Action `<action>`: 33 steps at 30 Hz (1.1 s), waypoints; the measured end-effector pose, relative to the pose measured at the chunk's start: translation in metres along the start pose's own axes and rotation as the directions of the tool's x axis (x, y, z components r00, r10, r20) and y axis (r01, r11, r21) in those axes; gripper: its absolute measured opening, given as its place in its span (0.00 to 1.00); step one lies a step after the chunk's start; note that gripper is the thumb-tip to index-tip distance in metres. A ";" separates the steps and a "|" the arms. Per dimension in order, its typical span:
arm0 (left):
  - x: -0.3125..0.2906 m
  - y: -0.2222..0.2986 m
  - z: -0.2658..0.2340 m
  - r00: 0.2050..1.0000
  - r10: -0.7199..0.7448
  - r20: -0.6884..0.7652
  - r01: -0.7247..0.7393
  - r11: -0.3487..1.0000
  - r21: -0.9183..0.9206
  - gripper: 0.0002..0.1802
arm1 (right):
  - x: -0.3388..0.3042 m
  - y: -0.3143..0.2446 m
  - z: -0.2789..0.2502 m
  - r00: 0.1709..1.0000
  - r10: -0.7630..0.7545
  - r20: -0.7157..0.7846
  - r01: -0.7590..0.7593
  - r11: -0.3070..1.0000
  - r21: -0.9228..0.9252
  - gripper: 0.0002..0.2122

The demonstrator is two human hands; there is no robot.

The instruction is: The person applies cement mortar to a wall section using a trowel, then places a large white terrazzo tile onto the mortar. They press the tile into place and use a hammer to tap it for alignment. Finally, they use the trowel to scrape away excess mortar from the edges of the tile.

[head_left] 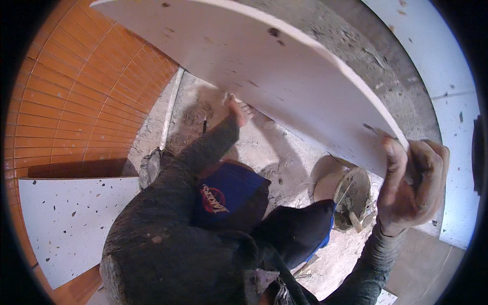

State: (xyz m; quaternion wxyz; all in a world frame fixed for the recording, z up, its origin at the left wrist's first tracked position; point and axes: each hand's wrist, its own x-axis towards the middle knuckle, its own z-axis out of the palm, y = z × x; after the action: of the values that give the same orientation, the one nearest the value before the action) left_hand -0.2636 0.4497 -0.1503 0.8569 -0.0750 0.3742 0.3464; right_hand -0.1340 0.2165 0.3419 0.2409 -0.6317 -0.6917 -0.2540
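A large white speckled tile (284,76) is tilted up in front of me, with its near face toward me. At its lower edge, my left hand (241,110) has its fingers curled at the rim, gripping it from below. My right hand (413,185) clasps the right end, thumb on the near face and the other fingers bent behind the edge. Part of the bare ground and the wall beyond is hidden behind the tile.
Orange wall tiles (76,91) rise at left, with another speckled tile (76,218) below. A white pipe (172,109) stands near the left forearm. A bucket (362,190) with grey mix and a wooden-handled tool sits near my knee. Pale speckled tiles (427,51) line the far right.
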 end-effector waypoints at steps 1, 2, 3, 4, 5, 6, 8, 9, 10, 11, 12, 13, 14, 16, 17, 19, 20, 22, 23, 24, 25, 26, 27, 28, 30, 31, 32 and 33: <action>-0.004 -0.001 0.001 0.998 0.011 0.066 -0.009 1.000 -0.022 0.56 | 0.004 -0.003 0.000 1.000 0.005 -0.001 -0.005 1.000 -0.009 0.09; -0.008 -0.003 0.002 0.990 0.025 0.135 -0.019 0.999 -0.048 0.56 | 0.008 -0.008 -0.002 1.000 0.008 0.000 -0.008 1.000 -0.019 0.09; -0.011 -0.003 0.004 0.978 0.042 0.204 -0.027 0.997 -0.076 0.56 | 0.012 -0.011 -0.001 1.000 -0.005 -0.030 0.005 1.000 -0.024 0.11; -0.013 -0.001 -0.002 0.973 0.079 0.216 -0.070 0.996 -0.047 0.57 | 0.017 -0.014 0.000 0.998 -0.020 -0.059 0.019 1.000 -0.016 0.13; -0.014 0.000 -0.006 0.967 0.114 0.228 -0.113 0.993 -0.019 0.57 | 0.021 -0.019 -0.002 0.998 -0.056 -0.030 0.054 0.997 -0.054 0.12; -0.014 0.000 -0.010 0.959 0.148 0.241 -0.155 0.988 0.009 0.58 | 0.023 -0.024 -0.002 0.999 -0.022 -0.024 0.020 0.998 -0.054 0.12; -0.012 0.002 -0.015 0.962 0.126 0.244 -0.119 0.992 -0.041 0.56 | 0.023 -0.034 -0.001 0.998 0.053 -0.025 -0.054 0.997 -0.047 0.11; -0.011 0.002 -0.019 0.963 0.116 0.243 -0.103 0.993 -0.065 0.56 | 0.025 -0.036 0.000 1.000 0.011 -0.012 -0.012 0.998 -0.066 0.10; -0.007 0.003 -0.023 0.966 0.115 0.233 -0.095 0.991 -0.094 0.56 | 0.024 -0.036 0.000 1.000 0.010 -0.011 -0.011 0.998 -0.061 0.09; -0.005 0.002 -0.025 0.969 0.108 0.221 -0.082 0.989 -0.122 0.56 | 0.020 -0.034 -0.001 1.000 0.013 -0.007 -0.013 0.998 -0.058 0.09; -0.004 0.004 -0.029 0.973 0.101 0.210 -0.070 0.986 -0.150 0.56 | 0.019 -0.035 -0.001 1.000 0.015 -0.002 -0.015 0.998 -0.054 0.08; -0.006 0.004 -0.029 0.972 0.097 0.216 -0.069 0.989 -0.132 0.58 | 0.019 -0.042 0.000 0.998 0.057 -0.020 -0.057 0.997 -0.048 0.08; -0.009 0.004 -0.029 0.971 0.094 0.221 -0.069 0.991 -0.115 0.59 | 0.020 -0.044 -0.002 0.998 0.051 -0.020 -0.053 0.997 -0.063 0.08; -0.015 0.009 -0.026 0.964 0.094 0.247 -0.073 0.993 -0.093 0.60 | 0.021 -0.044 -0.006 0.999 0.045 -0.025 -0.047 0.994 -0.095 0.08; -0.020 0.013 -0.022 0.958 0.096 0.269 -0.075 0.993 -0.089 0.59 | 0.021 -0.045 -0.009 0.997 0.074 -0.019 -0.075 0.994 -0.080 0.08; -0.025 0.023 -0.016 0.948 0.113 0.298 -0.093 0.992 -0.082 0.59 | 0.026 -0.044 -0.012 1.000 0.029 0.000 -0.029 0.992 -0.121 0.08; -0.026 0.030 -0.013 0.944 0.128 0.306 -0.109 0.991 -0.079 0.59 | 0.028 -0.044 -0.013 1.000 0.006 0.007 -0.005 0.990 -0.141 0.08; -0.024 0.044 -0.013 0.936 0.149 0.317 -0.130 0.988 -0.083 0.61 | 0.031 -0.048 -0.006 0.996 0.086 -0.035 -0.088 0.994 -0.059 0.08; -0.016 0.052 -0.020 0.933 0.160 0.322 -0.136 0.986 -0.096 0.62 | 0.035 -0.051 0.001 0.991 0.120 -0.055 -0.121 0.993 -0.011 0.08; -0.009 0.062 -0.027 0.930 0.172 0.325 -0.144 0.984 -0.108 0.63 | 0.037 -0.052 0.007 0.992 0.109 -0.058 -0.108 0.994 0.023 0.08; -0.008 0.066 -0.024 0.937 0.173 0.302 -0.148 0.983 -0.104 0.64 | 0.038 -0.050 0.012 0.992 0.106 -0.064 -0.104 0.994 0.042 0.08; -0.008 0.069 -0.022 0.944 0.176 0.279 -0.154 0.983 -0.100 0.65 | 0.040 -0.049 0.015 0.992 0.103 -0.069 -0.099 0.993 0.062 0.08; -0.008 0.070 -0.020 0.950 0.180 0.254 -0.160 0.982 -0.097 0.65 | 0.042 -0.049 0.018 0.993 0.101 -0.066 -0.098 0.994 0.048 0.08; -0.011 0.073 -0.015 0.956 0.180 0.233 -0.158 0.981 -0.109 0.66 | 0.045 -0.049 0.021 0.994 0.093 -0.061 -0.091 0.995 0.027 0.08; -0.018 0.072 -0.003 0.969 0.159 0.187 -0.136 0.982 -0.133 0.66 | 0.049 -0.045 0.026 0.996 0.086 -0.038 -0.087 0.996 -0.027 0.09; -0.015 0.076 -0.007 0.965 0.151 0.215 -0.121 0.982 -0.144 0.66 | 0.054 -0.043 0.028 0.996 0.076 -0.042 -0.077 0.997 -0.031 0.09; -0.009 0.081 -0.016 0.960 0.143 0.241 -0.107 0.982 -0.156 0.66 | 0.058 -0.040 0.031 0.997 0.066 -0.045 -0.068 0.997 -0.033 0.09; -0.002 0.087 -0.023 0.954 0.135 0.268 -0.093 0.982 -0.166 0.67 | 0.062 -0.039 0.035 0.997 0.057 -0.048 -0.059 0.998 -0.035 0.09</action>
State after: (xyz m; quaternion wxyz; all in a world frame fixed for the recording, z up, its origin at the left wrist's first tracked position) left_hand -0.3345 0.5043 -0.1535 0.8712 -0.0689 0.2265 0.4301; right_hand -0.1785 0.2829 0.3545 0.2527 -0.6496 -0.6625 -0.2744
